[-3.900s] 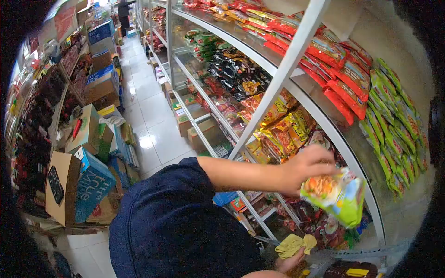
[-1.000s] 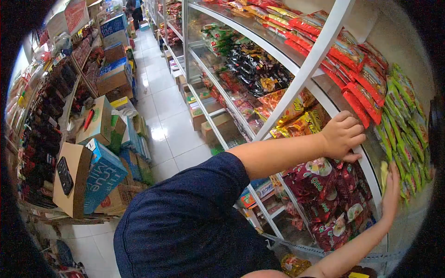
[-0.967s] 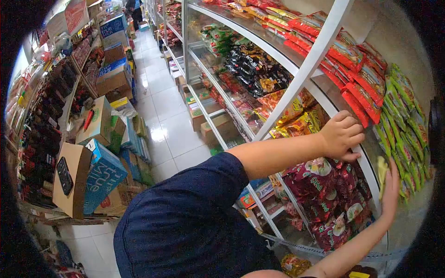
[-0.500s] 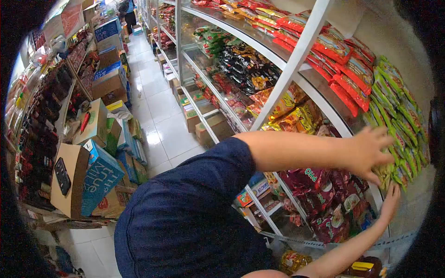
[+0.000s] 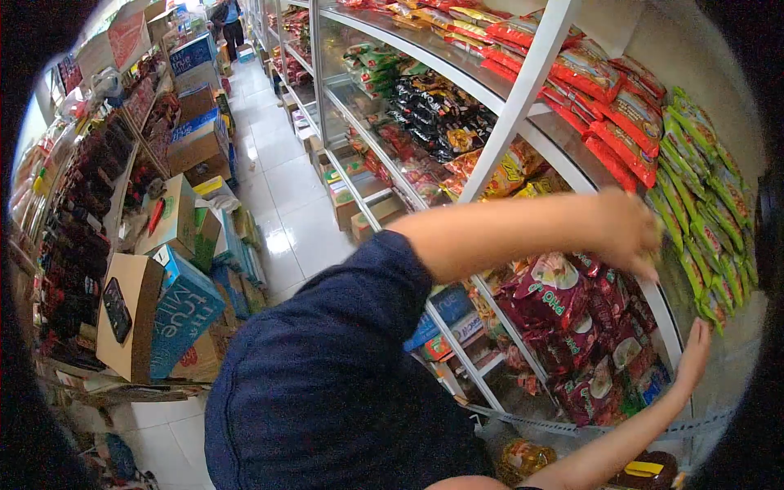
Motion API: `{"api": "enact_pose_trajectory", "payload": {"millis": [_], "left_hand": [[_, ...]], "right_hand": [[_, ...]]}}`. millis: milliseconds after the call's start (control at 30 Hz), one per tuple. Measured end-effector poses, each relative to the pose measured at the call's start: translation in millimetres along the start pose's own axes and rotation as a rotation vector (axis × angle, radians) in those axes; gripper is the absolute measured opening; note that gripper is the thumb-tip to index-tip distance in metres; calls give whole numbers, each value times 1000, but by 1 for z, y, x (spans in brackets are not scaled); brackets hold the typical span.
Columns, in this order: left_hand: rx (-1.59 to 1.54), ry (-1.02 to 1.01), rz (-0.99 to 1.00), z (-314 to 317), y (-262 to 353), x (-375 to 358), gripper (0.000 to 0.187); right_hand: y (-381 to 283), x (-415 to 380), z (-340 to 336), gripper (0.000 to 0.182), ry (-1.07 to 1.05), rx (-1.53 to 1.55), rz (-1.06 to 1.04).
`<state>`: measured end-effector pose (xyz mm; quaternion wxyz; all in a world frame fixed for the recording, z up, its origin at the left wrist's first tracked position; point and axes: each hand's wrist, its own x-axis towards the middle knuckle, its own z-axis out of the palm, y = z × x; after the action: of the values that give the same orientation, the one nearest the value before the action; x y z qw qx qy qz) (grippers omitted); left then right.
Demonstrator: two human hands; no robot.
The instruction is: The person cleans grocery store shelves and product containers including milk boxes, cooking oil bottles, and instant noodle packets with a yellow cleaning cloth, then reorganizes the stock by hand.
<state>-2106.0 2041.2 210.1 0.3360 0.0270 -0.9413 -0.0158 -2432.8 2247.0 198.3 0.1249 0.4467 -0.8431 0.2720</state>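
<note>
Bright green packets (image 5: 698, 196) stand in leaning rows at the right end of the top shelf. My left hand (image 5: 629, 233) is bent at the wrist just left of them, over the shelf edge, its fingers smeared by motion; I cannot tell whether it holds anything. Below the rows, my right hand (image 5: 694, 353) reaches up with straight fingers, the tips right at the lowest green packets. Red packets (image 5: 608, 106) lie beside the green ones along the same shelf.
Purple pho noodle packets (image 5: 563, 327) fill a lower shelf behind a white frame post (image 5: 518, 106). Across the aisle floor (image 5: 302, 184), a phone (image 5: 117, 310) lies on a cardboard box beside a blue milk carton box (image 5: 184, 314). A person (image 5: 229, 24) stands at the far end.
My left hand has drawn back leftward from the green packets, where its fingers were spread. My right hand stays by the lowest packets. The view has shifted slightly.
</note>
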Motion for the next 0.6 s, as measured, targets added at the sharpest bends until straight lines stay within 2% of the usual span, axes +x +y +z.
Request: {"api": "enact_pose_trajectory", "payload": {"millis": [133, 200, 333, 367, 433, 500, 600], "left_hand": [[129, 63, -248, -43, -57, -50, 52], [161, 58, -267, -51, -71, -56, 55], [418, 11, -363, -40, -55, -44, 59], [345, 93, -329, -33, -44, -39, 61], [307, 100, -205, -21, -13, -24, 61], [258, 218, -56, 7, 12, -2, 61], [173, 42, 13, 38, 55, 44, 64]], "right_hand": [[-13, -7, -4, 47, -18, -35, 5], [-13, -5, -2, 45, -9, -53, -3], [-15, -2, 3, 43, 39, -89, -19], [-17, -4, 2, 43, 54, -103, -19], [-35, -10, -3, 43, 39, -126, -27], [-35, -12, -5, 43, 34, -146, -22], [-17, -2, 0, 44, 30, -143, -8]]}}
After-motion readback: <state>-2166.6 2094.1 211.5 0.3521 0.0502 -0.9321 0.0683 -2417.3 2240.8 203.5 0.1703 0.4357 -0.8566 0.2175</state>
